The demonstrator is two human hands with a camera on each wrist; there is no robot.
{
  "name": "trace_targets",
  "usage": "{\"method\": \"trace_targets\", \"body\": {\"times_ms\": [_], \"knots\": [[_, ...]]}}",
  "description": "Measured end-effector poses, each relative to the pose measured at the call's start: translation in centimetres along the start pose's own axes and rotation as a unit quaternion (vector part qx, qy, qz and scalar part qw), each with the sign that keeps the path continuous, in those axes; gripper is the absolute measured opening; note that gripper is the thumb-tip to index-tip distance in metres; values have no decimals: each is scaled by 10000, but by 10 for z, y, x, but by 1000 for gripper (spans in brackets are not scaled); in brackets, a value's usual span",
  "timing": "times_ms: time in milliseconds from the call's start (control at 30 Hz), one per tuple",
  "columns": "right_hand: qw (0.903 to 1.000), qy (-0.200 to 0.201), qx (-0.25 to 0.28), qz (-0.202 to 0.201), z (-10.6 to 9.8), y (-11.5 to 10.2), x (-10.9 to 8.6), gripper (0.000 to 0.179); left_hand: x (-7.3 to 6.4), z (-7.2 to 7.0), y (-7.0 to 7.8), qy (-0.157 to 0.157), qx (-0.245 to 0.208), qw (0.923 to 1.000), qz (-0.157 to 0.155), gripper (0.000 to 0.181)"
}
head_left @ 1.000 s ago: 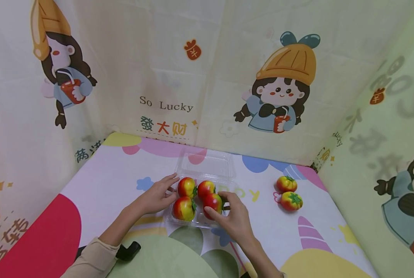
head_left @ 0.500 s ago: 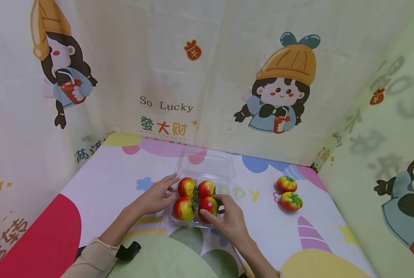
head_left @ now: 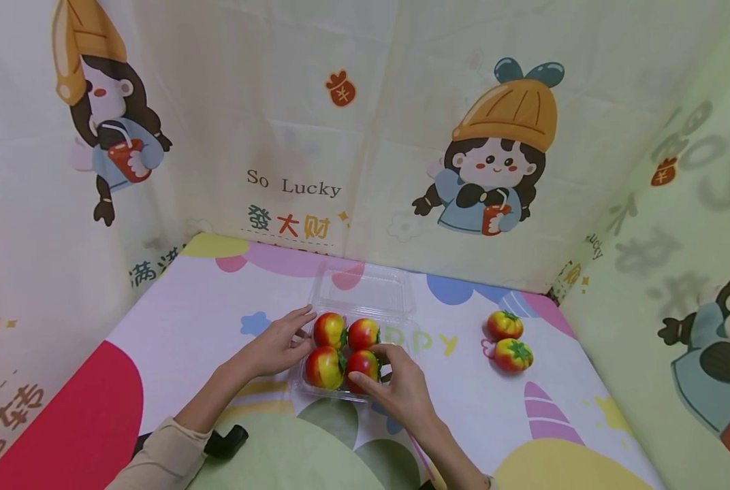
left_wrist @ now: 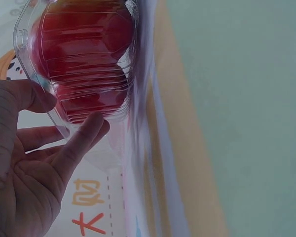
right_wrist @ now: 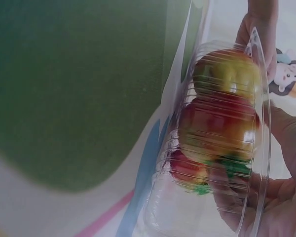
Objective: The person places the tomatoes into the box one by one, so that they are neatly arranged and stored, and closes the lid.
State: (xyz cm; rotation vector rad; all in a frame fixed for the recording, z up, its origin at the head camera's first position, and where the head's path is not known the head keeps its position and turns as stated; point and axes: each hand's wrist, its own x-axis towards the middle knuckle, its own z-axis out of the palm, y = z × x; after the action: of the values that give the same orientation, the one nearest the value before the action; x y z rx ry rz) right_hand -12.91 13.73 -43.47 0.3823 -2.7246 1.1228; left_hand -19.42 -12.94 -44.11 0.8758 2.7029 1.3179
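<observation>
A clear plastic clamshell box (head_left: 312, 390) sits on the table with its lid (head_left: 365, 289) folded back. Inside are several red-and-yellow tomato-like fruits with green leafy tops, in two rows. My left hand (head_left: 277, 346) holds the box's left rim; the left wrist view shows the thumb at the rim and fingertips along the ribbed side. My right hand (head_left: 404, 389) grips the front right fruit (head_left: 363, 369), thumb on the near side and fingers behind it, down in the box. In the right wrist view its fingers show through the clear wall.
Two more such fruits, one farther back (head_left: 504, 325) and one nearer (head_left: 513, 356), lie to the right of the box. A black object (head_left: 227, 442) is by the left sleeve. Printed curtains (head_left: 365, 136) enclose the table at the back and sides.
My right hand has moved left and slightly down with its fruit, bringing it into the box's front right spot. The left hand has stayed at the rim.
</observation>
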Motion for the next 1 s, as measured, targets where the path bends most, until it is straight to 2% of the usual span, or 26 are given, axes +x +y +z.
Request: {"method": "trace_targets", "body": {"times_ms": [533, 1000], "knots": [[9993, 289, -51, -218, -7, 3, -1, 50, 0, 0, 1, -66, 28, 9999, -96, 59], [9982, 580, -37, -110, -18, 9, 1, 54, 0, 0, 2, -57, 42, 9999, -102, 59]]}}
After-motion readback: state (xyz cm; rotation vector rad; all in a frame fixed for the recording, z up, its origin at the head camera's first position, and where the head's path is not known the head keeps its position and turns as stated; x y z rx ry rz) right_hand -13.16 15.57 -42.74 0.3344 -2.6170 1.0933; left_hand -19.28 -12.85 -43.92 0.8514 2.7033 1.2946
